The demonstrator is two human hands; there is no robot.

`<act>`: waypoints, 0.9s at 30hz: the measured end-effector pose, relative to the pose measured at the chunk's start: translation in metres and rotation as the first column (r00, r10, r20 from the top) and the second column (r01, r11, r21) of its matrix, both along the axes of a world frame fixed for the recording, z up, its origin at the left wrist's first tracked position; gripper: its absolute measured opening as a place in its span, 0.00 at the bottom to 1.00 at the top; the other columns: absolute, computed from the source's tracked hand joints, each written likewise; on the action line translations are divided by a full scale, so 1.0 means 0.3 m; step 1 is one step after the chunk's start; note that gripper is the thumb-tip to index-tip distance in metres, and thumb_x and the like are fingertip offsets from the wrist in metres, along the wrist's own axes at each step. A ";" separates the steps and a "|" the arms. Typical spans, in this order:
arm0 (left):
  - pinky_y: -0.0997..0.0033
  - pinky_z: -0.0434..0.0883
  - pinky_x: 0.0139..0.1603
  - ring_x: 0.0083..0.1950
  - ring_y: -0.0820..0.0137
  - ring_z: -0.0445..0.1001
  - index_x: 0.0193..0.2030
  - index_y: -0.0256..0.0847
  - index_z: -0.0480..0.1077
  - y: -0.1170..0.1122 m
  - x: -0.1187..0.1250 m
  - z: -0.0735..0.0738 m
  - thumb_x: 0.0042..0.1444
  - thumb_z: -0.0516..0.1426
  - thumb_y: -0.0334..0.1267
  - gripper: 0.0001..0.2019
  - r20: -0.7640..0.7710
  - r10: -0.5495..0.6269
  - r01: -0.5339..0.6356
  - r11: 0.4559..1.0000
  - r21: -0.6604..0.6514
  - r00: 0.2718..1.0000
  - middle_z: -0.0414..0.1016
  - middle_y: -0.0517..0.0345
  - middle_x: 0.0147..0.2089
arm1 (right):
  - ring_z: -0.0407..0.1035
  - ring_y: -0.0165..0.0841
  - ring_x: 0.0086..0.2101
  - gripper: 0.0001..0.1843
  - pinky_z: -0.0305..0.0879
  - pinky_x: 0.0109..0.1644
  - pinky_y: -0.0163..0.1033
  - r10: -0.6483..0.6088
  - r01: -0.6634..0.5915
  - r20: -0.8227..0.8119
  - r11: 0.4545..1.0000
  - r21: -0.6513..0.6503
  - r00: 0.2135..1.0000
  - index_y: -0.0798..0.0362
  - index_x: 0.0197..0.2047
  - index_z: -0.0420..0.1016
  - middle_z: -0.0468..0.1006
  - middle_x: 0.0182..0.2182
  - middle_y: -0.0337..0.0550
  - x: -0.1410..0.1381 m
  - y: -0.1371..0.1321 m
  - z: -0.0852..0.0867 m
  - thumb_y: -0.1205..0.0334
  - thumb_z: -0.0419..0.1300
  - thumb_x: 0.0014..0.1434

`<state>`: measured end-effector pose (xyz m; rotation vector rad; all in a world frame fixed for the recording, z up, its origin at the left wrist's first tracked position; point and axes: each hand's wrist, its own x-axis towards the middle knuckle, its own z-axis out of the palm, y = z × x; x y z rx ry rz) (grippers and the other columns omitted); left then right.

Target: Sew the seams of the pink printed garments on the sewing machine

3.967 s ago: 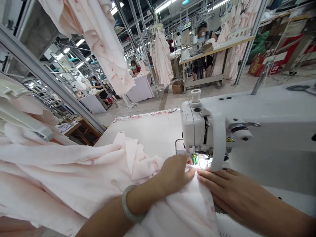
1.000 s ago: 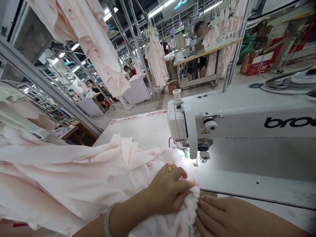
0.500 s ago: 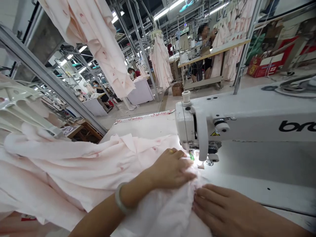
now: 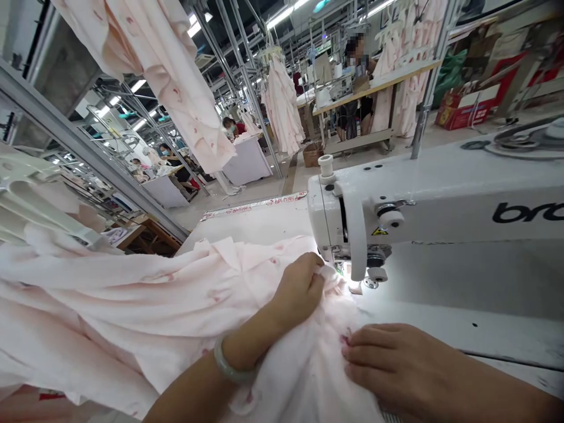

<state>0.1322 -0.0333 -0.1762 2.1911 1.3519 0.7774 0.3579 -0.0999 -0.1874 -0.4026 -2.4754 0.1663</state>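
Observation:
A pale pink printed fabric garment (image 4: 185,299) spreads across the sewing machine table and bunches up by the needle area. Close to the presser foot, my left hand (image 4: 299,291) is closed with its fingers gripping a fold of the cloth. My right hand (image 4: 396,361) is at the garment's right edge, nearer to me, fingers together and curled on the cloth; its thumb is hidden. The white sewing machine (image 4: 339,217) stands just beyond both hands, its lamp lighting the needle area. The needle itself cannot be made out.
White plastic hangers (image 4: 48,205) stand at the left beside a metal rail (image 4: 88,141). Pink garments (image 4: 176,88) hang above the table. Further back, a person (image 4: 359,64) sits at another sewing table. A red box (image 4: 467,108) lies on the floor at right.
My left hand has gone from lying flat with spread fingers to gripping a fold, and has drawn slightly left. The cloth there is bunched up. My right hand's fingers remain on the cloth edge.

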 end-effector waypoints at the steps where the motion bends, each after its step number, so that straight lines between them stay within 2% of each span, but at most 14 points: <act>1: 0.61 0.75 0.51 0.44 0.62 0.77 0.41 0.44 0.67 0.009 0.005 0.017 0.60 0.50 0.26 0.09 0.052 0.002 0.000 0.998 -0.056 0.999 0.77 0.56 0.41 | 0.81 0.38 0.43 0.19 0.76 0.50 0.40 0.054 -0.052 0.028 0.997 -0.049 0.998 0.50 0.55 0.81 0.87 0.39 0.47 0.004 0.001 0.010 0.71 0.51 0.73; 3: 0.62 0.75 0.51 0.44 0.62 0.77 0.42 0.44 0.68 0.002 0.011 0.038 0.61 0.50 0.27 0.09 0.093 -0.007 0.019 0.992 -0.126 0.996 0.77 0.58 0.39 | 0.81 0.41 0.46 0.18 0.77 0.56 0.44 0.128 -0.125 0.016 0.985 -0.120 0.992 0.52 0.57 0.81 0.87 0.41 0.50 0.013 0.010 0.027 0.68 0.53 0.71; 5: 0.60 0.76 0.53 0.45 0.61 0.78 0.46 0.43 0.70 -0.024 0.010 0.046 0.62 0.54 0.30 0.08 0.075 -0.027 0.038 0.987 -0.154 0.997 0.78 0.57 0.41 | 0.81 0.40 0.46 0.16 0.74 0.62 0.46 0.092 -0.096 -0.037 0.987 -0.126 0.995 0.52 0.55 0.81 0.87 0.42 0.48 0.021 0.030 0.033 0.67 0.53 0.72; 7: 0.57 0.76 0.56 0.50 0.58 0.79 0.51 0.43 0.71 -0.051 0.005 0.047 0.61 0.61 0.35 0.12 0.048 -0.024 0.032 0.983 -0.183 0.999 0.81 0.54 0.47 | 0.81 0.38 0.45 0.14 0.73 0.62 0.46 -0.045 0.036 -0.094 0.995 -0.094 0.995 0.50 0.50 0.81 0.87 0.42 0.45 0.026 0.056 0.018 0.67 0.53 0.75; 9: 0.56 0.77 0.57 0.53 0.55 0.79 0.53 0.43 0.72 -0.065 0.001 0.045 0.59 0.65 0.39 0.16 0.018 0.017 -0.012 0.978 -0.210 1.000 0.81 0.52 0.51 | 0.82 0.38 0.45 0.13 0.74 0.57 0.47 -0.202 0.195 -0.107 0.978 -0.073 0.973 0.50 0.49 0.81 0.88 0.45 0.45 0.028 0.083 -0.012 0.64 0.53 0.77; 11: 0.56 0.77 0.56 0.51 0.56 0.80 0.50 0.43 0.73 -0.067 -0.004 0.038 0.59 0.65 0.37 0.14 -0.040 0.050 -0.057 0.978 -0.200 0.998 0.82 0.52 0.49 | 0.82 0.40 0.47 0.14 0.75 0.55 0.49 -0.292 0.287 -0.072 0.955 -0.075 0.954 0.50 0.54 0.81 0.88 0.49 0.48 0.029 0.103 -0.049 0.61 0.54 0.78; 13: 0.57 0.77 0.54 0.47 0.58 0.79 0.45 0.43 0.74 -0.061 -0.009 0.027 0.58 0.60 0.32 0.08 -0.111 0.049 -0.063 0.990 -0.126 0.993 0.80 0.53 0.44 | 0.81 0.42 0.51 0.16 0.74 0.55 0.52 -0.324 0.320 -0.023 0.943 -0.095 0.946 0.51 0.61 0.78 0.87 0.53 0.50 0.028 0.114 -0.077 0.58 0.54 0.78; 15: 0.56 0.76 0.52 0.46 0.58 0.78 0.42 0.43 0.74 -0.053 -0.014 0.014 0.55 0.58 0.28 0.09 -0.170 0.020 -0.017 1.000 0.017 0.985 0.79 0.52 0.43 | 0.80 0.44 0.52 0.19 0.74 0.54 0.54 -0.316 0.316 0.022 0.939 -0.138 0.949 0.50 0.65 0.75 0.86 0.55 0.50 0.026 0.117 -0.089 0.59 0.54 0.77; 17: 0.54 0.75 0.55 0.49 0.56 0.77 0.42 0.43 0.75 -0.048 -0.017 0.003 0.53 0.57 0.27 0.12 -0.243 -0.071 0.113 0.981 0.160 0.967 0.79 0.49 0.45 | 0.79 0.44 0.49 0.18 0.74 0.52 0.53 -0.270 0.283 0.088 0.932 -0.226 0.959 0.47 0.63 0.76 0.86 0.54 0.47 0.022 0.116 -0.082 0.59 0.51 0.78; 18: 0.53 0.74 0.57 0.50 0.56 0.77 0.43 0.42 0.74 -0.047 -0.017 -0.001 0.53 0.57 0.27 0.13 -0.290 -0.130 0.192 0.961 0.200 0.948 0.79 0.49 0.46 | 0.78 0.43 0.47 0.17 0.74 0.51 0.53 -0.233 0.259 0.123 0.925 -0.277 0.965 0.45 0.60 0.77 0.86 0.52 0.45 0.020 0.116 -0.073 0.59 0.50 0.78; 20: 0.53 0.74 0.58 0.51 0.56 0.77 0.45 0.42 0.73 -0.047 -0.015 -0.008 0.54 0.56 0.26 0.14 -0.371 -0.225 0.309 0.933 0.185 0.901 0.79 0.49 0.45 | 0.76 0.42 0.45 0.16 0.72 0.52 0.52 -0.172 0.220 0.167 0.918 -0.331 0.971 0.43 0.54 0.79 0.85 0.50 0.42 0.019 0.116 -0.054 0.60 0.49 0.79; 22: 0.55 0.74 0.57 0.49 0.57 0.77 0.48 0.42 0.72 -0.049 -0.013 -0.012 0.56 0.55 0.25 0.15 -0.381 -0.228 0.294 0.948 0.123 0.896 0.80 0.50 0.45 | 0.75 0.43 0.49 0.16 0.71 0.54 0.53 -0.150 0.188 0.156 0.944 -0.271 0.976 0.45 0.56 0.79 0.85 0.51 0.43 0.025 0.118 -0.039 0.61 0.50 0.78; 24: 0.57 0.75 0.56 0.50 0.58 0.77 0.51 0.42 0.70 -0.052 -0.011 -0.015 0.58 0.55 0.25 0.16 -0.329 -0.159 0.192 0.979 0.071 0.931 0.81 0.51 0.48 | 0.75 0.43 0.52 0.17 0.69 0.57 0.54 -0.135 0.150 0.109 0.978 -0.146 0.985 0.48 0.61 0.78 0.86 0.53 0.45 0.036 0.120 -0.031 0.63 0.52 0.77; 27: 0.59 0.75 0.55 0.49 0.59 0.78 0.53 0.43 0.71 -0.055 -0.012 -0.015 0.59 0.54 0.25 0.17 -0.229 -0.083 0.088 0.996 0.011 0.970 0.81 0.53 0.49 | 0.76 0.40 0.48 0.17 0.68 0.58 0.51 -0.040 0.040 0.080 0.999 0.000 0.996 0.51 0.58 0.80 0.87 0.50 0.46 0.058 0.118 -0.022 0.68 0.53 0.75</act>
